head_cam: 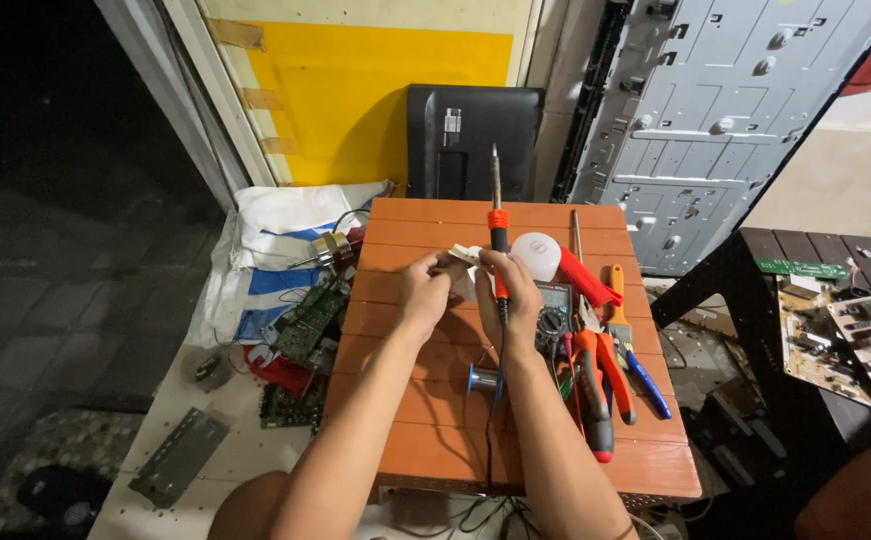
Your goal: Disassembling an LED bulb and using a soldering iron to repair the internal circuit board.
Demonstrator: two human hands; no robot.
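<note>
Both hands worked over the far-middle of an orange slatted table (435, 440), seen from the head cam. Right hand (511, 292) was curled tight round the handle of a soldering iron (497, 235), fingers fully closed, thumb side toward the L; iron stood near upright, tip pointing to the far side, black/orange grip sticking out above the fist, its cord dropping down toward the near edge. Left hand (423, 290) sat just L of it, fingers bent in & pinched on a small white part (465, 255) w/ some white stuff behind it; can't tell exactly what the piece was, too small. The two hands were nearly touching, the white part btwn them just L of the iron's grip.

Near side of the hands: a solder spool (482, 380) lay on the table, close to the R forearm. R of the hands: a multimeter (555, 318), partly hidden by the R hand, w/ a white round lid-like thing (537, 255) at its far end. Further R: a red-handled tool (585, 280), orange-handled pliers (595, 365) & a blue-handled tool (645, 385), all lying roughly near-to-far. L of the table, lower down: a green circuit board (307, 325) on a white/blue cloth (275, 240). Far side: a black monitor back (470, 140) leaning against a yellow panel (375, 95).
</note>
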